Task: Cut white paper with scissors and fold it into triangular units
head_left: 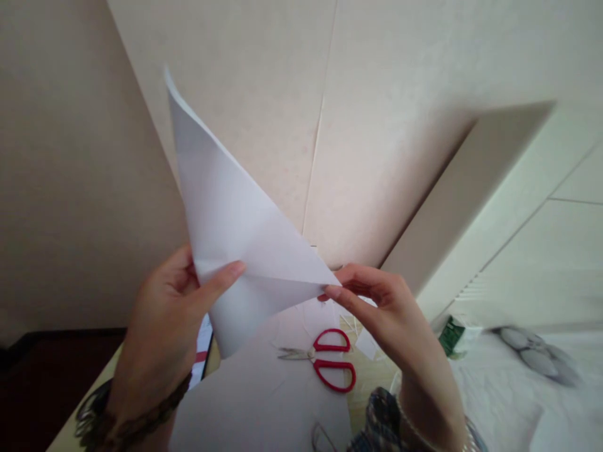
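A white sheet of paper [235, 213], folded into a roughly triangular shape, is held up above the table. My left hand [174, 301] grips its left edge, thumb lying on the front face and the other fingers behind, mostly hidden. At the right corner, my right hand [377, 301] pinches the paper between thumb and fingers. A crease runs from near the left thumb to that corner. Below the paper, red-handled scissors [313, 356] lie with blades pointing left on a larger white sheet [264, 408].
A phone or tablet [202, 351] is partly hidden behind my left wrist. Paper scraps [366, 344] lie on the wooden table [358, 405]. A wall [264, 81] rises behind. At right are a green-and-white packet [452, 336] and a grey-patterned white cloth [518, 389].
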Demonstrator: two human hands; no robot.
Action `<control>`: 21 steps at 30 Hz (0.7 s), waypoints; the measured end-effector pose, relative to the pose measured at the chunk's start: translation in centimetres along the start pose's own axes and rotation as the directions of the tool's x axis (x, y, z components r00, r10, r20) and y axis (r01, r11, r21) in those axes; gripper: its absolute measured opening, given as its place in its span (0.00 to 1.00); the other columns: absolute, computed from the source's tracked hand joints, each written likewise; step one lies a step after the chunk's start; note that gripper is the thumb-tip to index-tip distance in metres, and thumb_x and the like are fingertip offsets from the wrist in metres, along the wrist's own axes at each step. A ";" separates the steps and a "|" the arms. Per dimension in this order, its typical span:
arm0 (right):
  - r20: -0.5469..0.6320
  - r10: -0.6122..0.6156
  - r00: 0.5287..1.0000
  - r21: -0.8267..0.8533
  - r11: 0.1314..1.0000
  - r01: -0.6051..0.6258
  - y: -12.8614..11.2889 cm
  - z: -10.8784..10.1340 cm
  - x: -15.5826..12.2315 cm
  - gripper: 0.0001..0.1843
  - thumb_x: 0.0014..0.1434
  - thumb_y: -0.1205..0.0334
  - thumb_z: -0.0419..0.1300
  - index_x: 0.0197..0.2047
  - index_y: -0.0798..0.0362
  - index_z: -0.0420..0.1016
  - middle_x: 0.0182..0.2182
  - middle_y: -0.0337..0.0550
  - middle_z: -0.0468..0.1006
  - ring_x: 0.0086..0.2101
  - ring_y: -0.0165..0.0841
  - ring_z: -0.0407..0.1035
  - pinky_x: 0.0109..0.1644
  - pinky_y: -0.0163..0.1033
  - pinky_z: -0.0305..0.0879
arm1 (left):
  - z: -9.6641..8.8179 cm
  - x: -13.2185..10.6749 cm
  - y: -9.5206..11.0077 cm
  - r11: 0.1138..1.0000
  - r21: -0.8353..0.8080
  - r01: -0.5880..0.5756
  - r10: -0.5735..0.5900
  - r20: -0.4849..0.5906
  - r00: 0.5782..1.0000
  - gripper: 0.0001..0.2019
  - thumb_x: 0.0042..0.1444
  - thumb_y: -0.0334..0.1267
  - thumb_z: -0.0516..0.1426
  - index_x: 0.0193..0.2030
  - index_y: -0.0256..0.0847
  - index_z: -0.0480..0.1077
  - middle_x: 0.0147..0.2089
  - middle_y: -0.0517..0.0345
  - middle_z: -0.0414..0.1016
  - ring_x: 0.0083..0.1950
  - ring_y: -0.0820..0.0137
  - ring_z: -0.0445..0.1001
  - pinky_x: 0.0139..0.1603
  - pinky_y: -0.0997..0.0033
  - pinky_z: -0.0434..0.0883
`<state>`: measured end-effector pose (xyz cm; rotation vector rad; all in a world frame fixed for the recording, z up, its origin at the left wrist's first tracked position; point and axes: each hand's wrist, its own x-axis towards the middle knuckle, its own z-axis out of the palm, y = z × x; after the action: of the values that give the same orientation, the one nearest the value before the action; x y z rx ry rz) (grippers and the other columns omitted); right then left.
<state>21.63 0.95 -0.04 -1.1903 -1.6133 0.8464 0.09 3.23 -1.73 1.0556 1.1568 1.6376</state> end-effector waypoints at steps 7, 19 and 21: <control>-0.009 -0.011 1.000 -0.078 0.997 0.010 0.2 -0.5 -0.2 0.13 0.59 0.54 0.63 0.27 0.51 0.79 0.26 0.38 0.80 0.29 0.31 0.70 0.33 0.33 0.62 | -0.2 -0.3 0.1 0.999 -0.031 -0.013 0.014 0.037 0.999 0.14 0.46 0.36 0.71 0.41 0.40 0.79 0.37 0.58 0.86 0.33 0.68 0.81 0.29 0.78 0.77; -0.038 0.041 0.998 0.104 0.994 -0.037 0.0 -1.0 -0.4 0.09 0.55 0.57 0.68 0.25 0.50 0.81 0.24 0.38 0.82 0.28 0.30 0.72 0.33 0.30 0.66 | -1.0 0.0 1.6 0.986 0.167 -0.015 -0.024 0.227 0.973 0.19 0.40 0.39 0.72 0.39 0.41 0.76 0.39 0.54 0.86 0.41 0.58 0.83 0.35 0.70 0.79; -0.029 0.046 0.998 0.112 0.993 -0.043 0.0 -1.0 -0.4 0.10 0.54 0.56 0.68 0.24 0.50 0.81 0.24 0.38 0.82 0.28 0.29 0.72 0.33 0.30 0.66 | -1.1 -0.1 1.4 0.977 0.210 -0.024 -0.029 0.245 0.969 0.21 0.40 0.40 0.72 0.42 0.41 0.75 0.40 0.55 0.85 0.42 0.59 0.83 0.35 0.72 0.79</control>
<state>22.56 0.53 0.19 -1.1593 -1.4993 0.9291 -1.13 2.57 -0.63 1.3516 1.1807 1.3551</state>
